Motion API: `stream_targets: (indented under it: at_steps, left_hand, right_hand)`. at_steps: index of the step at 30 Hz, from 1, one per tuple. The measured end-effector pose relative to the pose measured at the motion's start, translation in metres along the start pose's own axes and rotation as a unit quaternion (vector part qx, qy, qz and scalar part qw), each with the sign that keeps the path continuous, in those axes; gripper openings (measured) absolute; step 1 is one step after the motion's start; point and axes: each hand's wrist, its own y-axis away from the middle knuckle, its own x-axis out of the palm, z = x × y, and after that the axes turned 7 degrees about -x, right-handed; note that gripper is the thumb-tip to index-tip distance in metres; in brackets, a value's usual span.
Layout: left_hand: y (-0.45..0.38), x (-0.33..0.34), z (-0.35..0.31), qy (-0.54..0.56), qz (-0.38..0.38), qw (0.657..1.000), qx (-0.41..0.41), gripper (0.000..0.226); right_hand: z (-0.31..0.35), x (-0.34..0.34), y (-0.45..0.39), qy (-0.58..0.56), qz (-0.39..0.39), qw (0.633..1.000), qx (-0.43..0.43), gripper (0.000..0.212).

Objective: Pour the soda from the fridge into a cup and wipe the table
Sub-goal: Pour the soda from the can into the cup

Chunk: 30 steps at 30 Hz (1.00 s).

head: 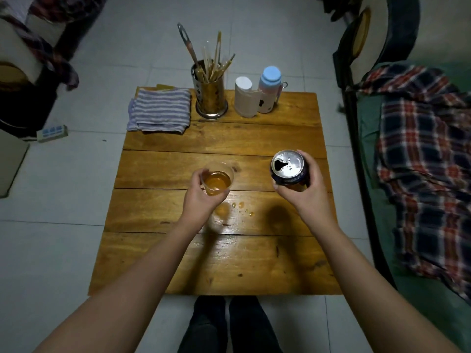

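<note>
Head view shows the left hand (204, 193) curled round a clear plastic cup (218, 177) of amber soda, held above the wooden plank desk (221, 258), and the right hand (304, 188) wrapped round an opened dark blue aluminium can (289, 169), upright, to the right of the cup and apart from it.

Small amber drops (240, 206) lie on the desk just near of the cup. The likely trouble is more spillage: the cup looks thin and soft, so a tight squeeze could slop soda over the rim, and setting it down on the wet patch could smear the drops. The can, if set near the right edge, could be knocked when wiping begins. The striped blue-and-white folded cloth (160, 110) at the far left corner seems the thing for wiping; reaching for it with a hand full risks a tip.

How much soda is left in the can cannot be told. The cup's base is hidden by the fingers. The can's label is too small to read.
</note>
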Motion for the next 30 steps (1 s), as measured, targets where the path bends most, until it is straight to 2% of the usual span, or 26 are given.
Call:
stream_targets:
  at_steps: [15, 30]
  left_hand:
    - [-0.077, 0.046, 0.070, 0.012, 0.003, 0.999, -0.034, 0.075]
    - [-0.099, 0.062, 0.100, 0.008, -0.013, 0.999, -0.045, 0.074]
  right_hand:
    - [-0.066, 0.029, -0.024, 0.009, 0.002, 0.999, 0.039, 0.074]
    - [-0.086, 0.040, -0.026, 0.007, 0.018, 0.998, 0.056, 0.076]
